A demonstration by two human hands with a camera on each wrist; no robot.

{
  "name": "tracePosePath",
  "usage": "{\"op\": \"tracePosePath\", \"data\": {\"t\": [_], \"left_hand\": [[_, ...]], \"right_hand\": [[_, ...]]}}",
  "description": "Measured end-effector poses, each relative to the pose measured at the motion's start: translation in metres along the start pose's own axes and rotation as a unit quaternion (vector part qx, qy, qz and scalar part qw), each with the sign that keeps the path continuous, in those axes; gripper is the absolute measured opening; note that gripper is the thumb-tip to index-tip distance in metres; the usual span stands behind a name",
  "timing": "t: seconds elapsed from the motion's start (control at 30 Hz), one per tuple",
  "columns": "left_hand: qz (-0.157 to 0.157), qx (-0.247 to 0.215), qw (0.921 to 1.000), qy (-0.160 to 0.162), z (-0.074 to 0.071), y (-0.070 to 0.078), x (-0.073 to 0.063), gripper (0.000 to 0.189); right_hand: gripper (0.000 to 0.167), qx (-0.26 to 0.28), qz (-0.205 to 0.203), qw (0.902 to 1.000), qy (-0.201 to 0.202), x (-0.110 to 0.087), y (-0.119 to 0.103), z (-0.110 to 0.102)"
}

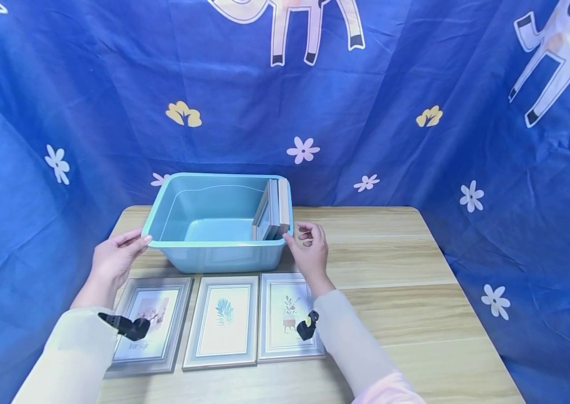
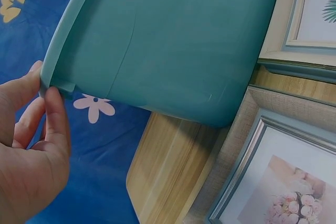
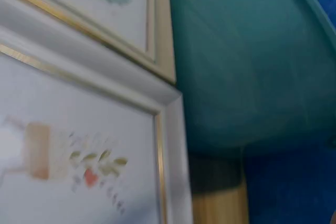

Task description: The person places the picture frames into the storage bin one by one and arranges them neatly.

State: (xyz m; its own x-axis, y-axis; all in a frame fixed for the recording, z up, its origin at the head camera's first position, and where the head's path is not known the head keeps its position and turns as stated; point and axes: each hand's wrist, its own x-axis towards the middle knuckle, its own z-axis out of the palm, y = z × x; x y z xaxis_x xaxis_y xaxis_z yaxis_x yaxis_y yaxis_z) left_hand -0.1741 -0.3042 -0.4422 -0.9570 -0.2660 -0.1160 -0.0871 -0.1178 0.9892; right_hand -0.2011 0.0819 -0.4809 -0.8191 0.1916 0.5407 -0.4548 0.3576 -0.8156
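Note:
A light blue plastic tub [image 1: 224,255] stands on the wooden table behind three picture frames. My left hand [image 1: 115,258] pinches its rim at the front left corner, thumb above and fingers beneath, as the left wrist view shows of the tub [image 2: 168,35] and hand [image 2: 37,140]. At the front right corner my right hand [image 1: 311,249] holds the rim, thumb on it and fingers curled outside; the right wrist view hardly shows this hand. Inside the tub, several framed pieces [image 1: 267,210] stand on edge against the right wall.
In front of the tub lie a flower-bouquet picture frame [image 1: 150,322], a leaf picture frame [image 1: 221,322] and a potted-plant picture frame [image 1: 285,314], all face up. Bare table [image 1: 406,314] extends to the right. A blue printed cloth [image 1: 244,129] hangs behind and at both sides.

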Motion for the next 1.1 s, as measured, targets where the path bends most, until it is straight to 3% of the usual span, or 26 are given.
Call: {"op": "tracePosePath", "data": {"t": [0.23, 0.43, 0.57, 0.77, 1.1], "left_hand": [[0.000, -0.006, 1.0000, -0.002, 0.000, 0.000, -0.001, 0.070], [-0.001, -0.003, 1.0000, -0.002, 0.000, 0.000, 0.000, 0.071], [-0.005, -0.002, 1.0000, 0.000, 0.000, 0.001, 0.001, 0.072], [-0.009, -0.009, 0.9999, -0.003, 0.001, 0.001, 0.001, 0.073], [-0.010, -0.021, 0.9997, -0.008, 0.000, 0.000, 0.004, 0.073]], "right_hand": [[0.043, 0.010, 0.036, 0.9974, -0.062, -0.010, 0.024, -0.016], [0.050, 0.031, 0.080, 0.9896, -0.115, -0.020, 0.046, -0.028], [0.054, 0.011, 0.117, 0.9829, -0.142, -0.027, 0.057, -0.036], [0.061, -0.033, 0.182, 0.9684, -0.167, -0.035, 0.072, -0.046], [0.069, -0.030, 0.253, 0.9485, -0.188, -0.044, 0.082, -0.056]]}}
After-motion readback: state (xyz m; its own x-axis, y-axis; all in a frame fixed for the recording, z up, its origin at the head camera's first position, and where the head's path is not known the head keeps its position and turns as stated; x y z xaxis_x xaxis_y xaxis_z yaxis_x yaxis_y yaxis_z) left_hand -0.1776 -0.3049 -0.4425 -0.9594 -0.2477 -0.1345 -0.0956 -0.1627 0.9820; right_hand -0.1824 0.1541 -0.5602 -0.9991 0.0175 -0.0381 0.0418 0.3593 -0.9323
